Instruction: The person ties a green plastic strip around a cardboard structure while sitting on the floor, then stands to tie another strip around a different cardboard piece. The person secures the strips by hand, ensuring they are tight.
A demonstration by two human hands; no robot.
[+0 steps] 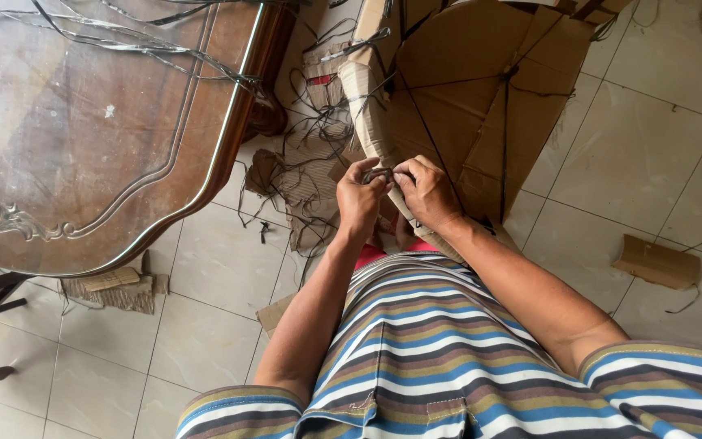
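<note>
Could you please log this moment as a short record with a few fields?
Setting: tiled floor beside a glass-topped wooden table
Left hand: pinching a dark cord at the box edge
Right hand: pinching the same cord, touching the left hand
Work piece: large cardboard box, crossed by dark cords
Clutter: loose strapping and a cardboard scrap on the floor
Clothing: striped shirt

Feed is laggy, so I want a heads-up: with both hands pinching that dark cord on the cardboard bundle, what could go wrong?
The cord pinched between left hand and right hand may slip, loosening the cardboard bundle. Pulled taut, the thin cord might cut into the fingers. Loose strands littering the tiled floor could snag a foot.
</note>
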